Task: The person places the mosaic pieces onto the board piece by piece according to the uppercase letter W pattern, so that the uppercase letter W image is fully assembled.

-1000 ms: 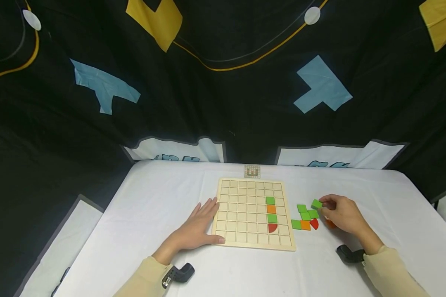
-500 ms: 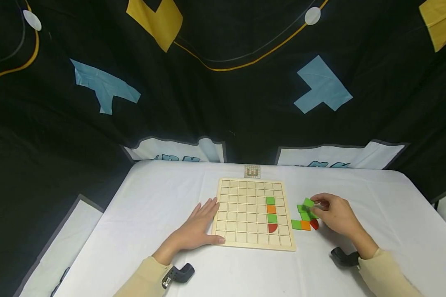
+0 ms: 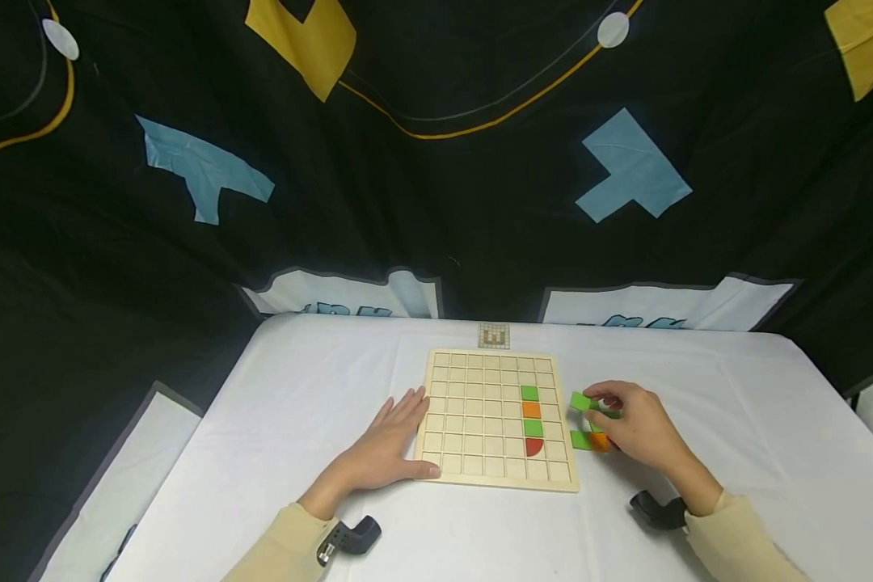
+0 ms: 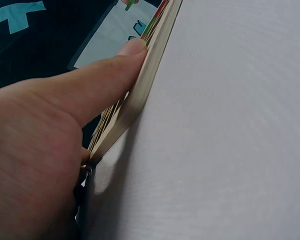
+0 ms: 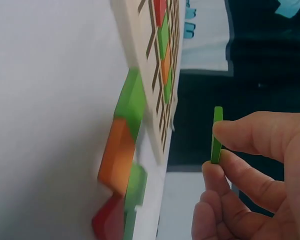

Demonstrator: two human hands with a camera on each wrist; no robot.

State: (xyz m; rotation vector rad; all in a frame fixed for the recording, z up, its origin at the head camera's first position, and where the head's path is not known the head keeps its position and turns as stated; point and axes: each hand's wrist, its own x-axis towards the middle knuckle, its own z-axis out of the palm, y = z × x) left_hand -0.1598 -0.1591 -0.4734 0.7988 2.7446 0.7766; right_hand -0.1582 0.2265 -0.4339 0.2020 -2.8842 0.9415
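My right hand [image 3: 631,422] pinches a green square tile [image 5: 217,135] between thumb and fingers, held above the loose tiles just right of a wooden grid board [image 3: 473,420]. My left hand [image 3: 380,444] lies spread at the board's left edge, its thumb resting on the front left corner in the left wrist view. In one column of the board sit a green tile [image 3: 529,394], an orange tile [image 3: 531,410], another green tile [image 3: 533,428] and a red quarter-round tile [image 3: 534,447].
Beside the board lie a loose green tile [image 5: 131,102], an orange tile [image 5: 117,157], a red piece [image 5: 110,220] and further green tiles partly hidden by the right hand. A small patterned card [image 3: 493,335] lies behind the board on the white table [image 3: 335,364].
My right hand has moved left toward the board, carrying the green tile over the loose tiles. The left hand and the board have stayed in place.
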